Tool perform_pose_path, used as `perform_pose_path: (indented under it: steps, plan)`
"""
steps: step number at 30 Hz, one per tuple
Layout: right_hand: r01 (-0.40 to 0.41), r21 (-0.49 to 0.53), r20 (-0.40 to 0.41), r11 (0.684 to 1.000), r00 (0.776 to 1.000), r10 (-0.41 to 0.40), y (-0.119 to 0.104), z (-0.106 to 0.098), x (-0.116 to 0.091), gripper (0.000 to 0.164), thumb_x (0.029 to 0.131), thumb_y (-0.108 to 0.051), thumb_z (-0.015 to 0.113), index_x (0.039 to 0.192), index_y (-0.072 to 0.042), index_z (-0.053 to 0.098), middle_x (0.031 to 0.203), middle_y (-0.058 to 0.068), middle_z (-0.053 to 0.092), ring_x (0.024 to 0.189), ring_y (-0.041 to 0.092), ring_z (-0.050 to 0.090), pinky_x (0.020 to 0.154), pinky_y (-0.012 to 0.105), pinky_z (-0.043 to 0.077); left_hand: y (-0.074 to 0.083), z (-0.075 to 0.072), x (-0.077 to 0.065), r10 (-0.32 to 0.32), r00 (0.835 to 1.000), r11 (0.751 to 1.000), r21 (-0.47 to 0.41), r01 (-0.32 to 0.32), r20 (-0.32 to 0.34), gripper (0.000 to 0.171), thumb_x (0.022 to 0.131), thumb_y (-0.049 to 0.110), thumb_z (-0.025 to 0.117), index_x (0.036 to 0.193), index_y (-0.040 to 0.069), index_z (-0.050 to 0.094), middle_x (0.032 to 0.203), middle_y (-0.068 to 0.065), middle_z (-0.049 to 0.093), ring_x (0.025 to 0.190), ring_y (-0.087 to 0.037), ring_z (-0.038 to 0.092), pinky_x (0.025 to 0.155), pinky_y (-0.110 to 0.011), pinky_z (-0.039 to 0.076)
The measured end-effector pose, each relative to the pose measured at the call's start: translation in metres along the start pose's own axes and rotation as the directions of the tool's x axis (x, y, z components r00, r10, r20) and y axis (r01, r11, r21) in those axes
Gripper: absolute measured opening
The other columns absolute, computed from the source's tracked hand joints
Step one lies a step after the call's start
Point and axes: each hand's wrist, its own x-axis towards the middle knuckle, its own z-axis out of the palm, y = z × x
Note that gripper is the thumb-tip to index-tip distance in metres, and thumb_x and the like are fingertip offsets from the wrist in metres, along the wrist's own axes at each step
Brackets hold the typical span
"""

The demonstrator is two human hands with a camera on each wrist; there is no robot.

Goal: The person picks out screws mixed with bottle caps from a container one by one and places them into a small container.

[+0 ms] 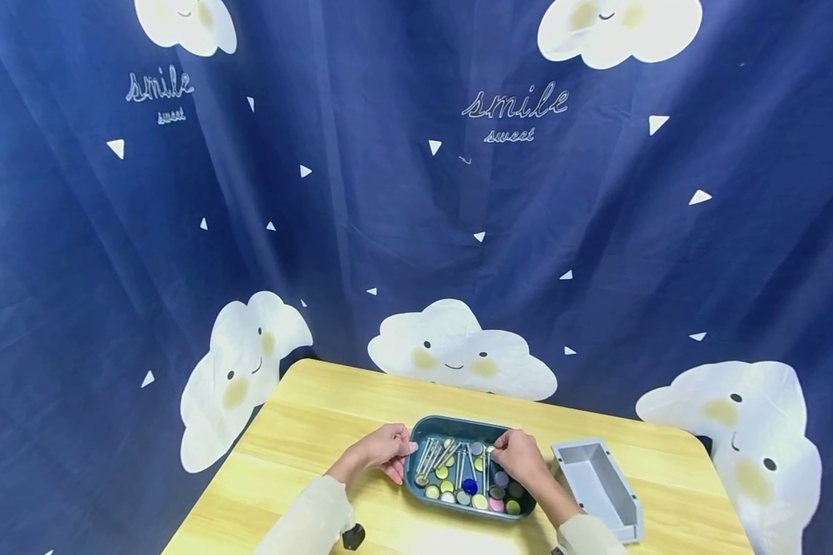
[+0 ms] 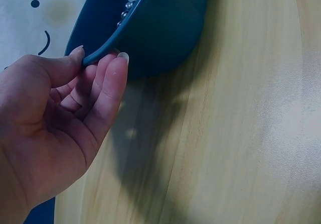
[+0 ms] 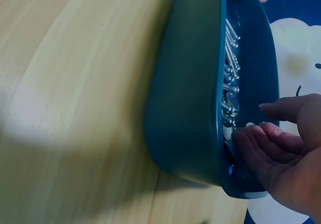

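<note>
A dark teal bin [image 1: 426, 509] stands on the table, with long metal rods [image 1: 428, 456] with rounded ends and several small round discs inside, yellow, grey and pink. Among them a dark blue disc [image 1: 470, 486] lies near the middle. My left hand [image 2: 65, 98] pinches the bin's rim at its left end, thumb on top and fingers beneath. At the other end my right hand [image 3: 286, 143] reaches over the far rim into the bin. Its thumb and fingers are apart, and the fingertips are close to the rods and a pale disc [image 1: 490, 449].
To the right of the bin, a grey open tray [image 1: 586, 482] lies angled on the wooden table [image 1: 319, 408]. Behind the table hangs a dark blue curtain [image 1: 389, 193] printed with white clouds. Beige sleeves [image 1: 312, 516] cover the forearms.
</note>
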Motion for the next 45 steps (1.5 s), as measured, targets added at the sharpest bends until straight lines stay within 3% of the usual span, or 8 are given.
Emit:
perform_pose_path:
  steps: [9,13,18,26,37,45]
  plan:
    - [-0.098,0.065,0.048,0.993,0.994,0.095,-0.001,0.005,-0.004,0.019,0.080,-0.005,0.076,0.062,-0.006,0.069,0.045,-0.002,0.058,0.045,0.010,0.058,0.054,0.023,0.050,0.004,0.000,0.000,-0.008,1.000,1.000,-0.007,0.008,0.009,0.016,0.105,0.013,0.059,0.097,0.006,0.048,0.065,-0.003,0.053,0.047,-0.013,0.061,0.048,-0.031,0.065]
    - [-0.136,0.047,0.031,0.990,0.990,0.134,0.000,0.010,-0.003,0.025,0.076,-0.005,0.076,0.055,-0.009,0.064,0.042,-0.006,0.052,0.045,0.012,0.057,0.052,0.024,0.050,0.003,0.001,0.000,-0.002,1.000,1.000,-0.013,0.002,0.009,0.016,0.105,0.011,0.059,0.095,0.006,0.047,0.063,-0.003,0.053,0.046,-0.013,0.061,0.047,-0.030,0.064]
    - [-0.165,0.018,0.008,0.986,0.986,0.164,0.000,0.016,-0.001,0.030,0.071,-0.003,0.072,0.048,-0.013,0.055,0.040,-0.003,0.053,0.041,0.012,0.058,0.050,0.025,0.050,0.002,0.002,0.000,-0.002,1.000,1.000,-0.011,0.002,0.005,0.016,0.105,0.011,0.058,0.093,0.007,0.048,0.062,-0.004,0.055,0.046,-0.012,0.061,0.047,-0.030,0.064]
    - [-0.204,0.013,0.019,0.979,0.979,0.204,0.001,0.024,0.000,0.027,0.071,0.000,0.071,0.053,-0.011,0.055,0.041,-0.001,0.055,0.035,0.007,0.055,0.041,0.021,0.048,0.003,0.002,-0.002,0.001,1.000,1.000,-0.017,-0.001,-0.002,0.016,0.105,0.009,0.057,0.093,0.007,0.047,0.061,-0.005,0.055,0.044,-0.012,0.060,0.045,-0.028,0.063]
    - [-0.220,-0.037,0.031,0.975,0.975,0.221,0.000,0.027,0.005,0.021,0.074,-0.006,0.076,0.061,-0.006,0.060,0.042,0.003,0.058,0.036,0.013,0.059,0.050,0.028,0.054,0.006,0.000,-0.004,0.006,1.000,1.000,-0.010,-0.006,0.007,0.014,0.105,0.009,0.056,0.096,0.005,0.047,0.062,-0.003,0.052,0.045,-0.012,0.060,0.047,-0.029,0.064]
    - [-0.233,-0.073,0.001,0.970,0.972,0.233,-0.003,0.033,0.005,0.026,0.077,-0.006,0.071,0.058,-0.010,0.055,0.040,-0.002,0.051,0.038,0.014,0.054,0.047,0.030,0.046,0.004,0.000,-0.005,0.009,1.000,1.000,-0.001,-0.009,-0.001,0.014,0.105,0.010,0.057,0.097,0.005,0.048,0.063,-0.002,0.051,0.046,-0.012,0.061,0.049,-0.032,0.066]
